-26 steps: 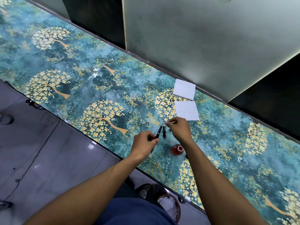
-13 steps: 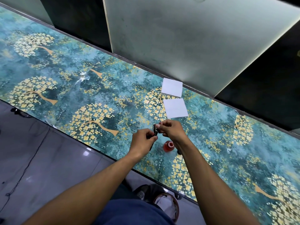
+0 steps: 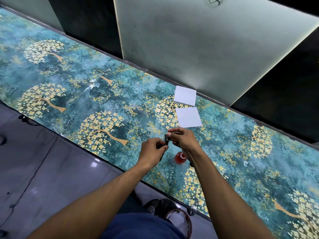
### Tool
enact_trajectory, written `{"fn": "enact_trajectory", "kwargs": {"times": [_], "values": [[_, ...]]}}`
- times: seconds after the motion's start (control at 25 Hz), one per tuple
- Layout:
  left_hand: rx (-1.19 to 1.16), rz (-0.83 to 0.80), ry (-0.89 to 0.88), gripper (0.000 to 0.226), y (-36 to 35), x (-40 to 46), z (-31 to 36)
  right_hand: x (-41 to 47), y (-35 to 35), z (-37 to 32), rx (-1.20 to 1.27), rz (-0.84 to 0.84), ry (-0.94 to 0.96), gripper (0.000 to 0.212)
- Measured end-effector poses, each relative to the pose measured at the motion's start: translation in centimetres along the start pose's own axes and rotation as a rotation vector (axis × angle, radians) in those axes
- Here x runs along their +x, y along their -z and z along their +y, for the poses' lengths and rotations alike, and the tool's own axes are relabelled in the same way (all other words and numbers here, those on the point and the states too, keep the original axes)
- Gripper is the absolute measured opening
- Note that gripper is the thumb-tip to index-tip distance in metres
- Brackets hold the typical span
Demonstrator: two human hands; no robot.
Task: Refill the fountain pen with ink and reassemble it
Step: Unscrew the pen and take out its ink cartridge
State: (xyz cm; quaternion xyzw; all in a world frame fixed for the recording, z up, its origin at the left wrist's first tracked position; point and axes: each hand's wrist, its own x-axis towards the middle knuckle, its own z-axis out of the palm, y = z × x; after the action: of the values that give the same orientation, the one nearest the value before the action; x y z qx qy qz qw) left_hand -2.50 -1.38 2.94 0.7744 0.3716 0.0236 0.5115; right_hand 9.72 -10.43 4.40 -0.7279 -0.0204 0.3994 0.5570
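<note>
At the frame's centre, the black fountain pen point(image 3: 166, 141) is pinched by both hands: left hand point(image 3: 152, 152) at its lower part, right hand point(image 3: 183, 140) at its top. The red ink bottle point(image 3: 180, 157) is seen on the table point(image 3: 69, 94) just below.

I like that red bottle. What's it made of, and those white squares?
The red ink bottle looks like clear glass or plastic: red shows through, its top glints. The white squares look like matte paper or tissue: flat, thin, no shine. Neither is certain from here.

Curled fingers of the left hand point(image 3: 152, 150) and right hand point(image 3: 183, 139) hide most of the black pen point(image 3: 166, 141), and the right wrist covers part of the red ink bottle point(image 3: 179, 157).
</note>
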Motion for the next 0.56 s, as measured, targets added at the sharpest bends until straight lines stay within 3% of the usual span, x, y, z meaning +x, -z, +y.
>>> {"fn": "enact_trajectory", "kwargs": {"times": [0.2, 0.44, 0.56], "values": [[-0.007, -0.006, 0.030, 0.014, 0.3, -0.4, -0.6, 1.4, 0.7, -0.3, 0.006, 0.070, 0.009, 0.017], [-0.004, 0.011, 0.057, 0.017, 1.3, -0.6, -1.8, 4.7, 0.7, 1.2, -0.680, 0.188, 0.035, 0.032], [-0.023, 0.006, 0.055, 0.015, 1.7, -0.2, -2.0, 6.0, 0.3, 2.5, -0.895, 0.177, 0.016, 0.027]]}}
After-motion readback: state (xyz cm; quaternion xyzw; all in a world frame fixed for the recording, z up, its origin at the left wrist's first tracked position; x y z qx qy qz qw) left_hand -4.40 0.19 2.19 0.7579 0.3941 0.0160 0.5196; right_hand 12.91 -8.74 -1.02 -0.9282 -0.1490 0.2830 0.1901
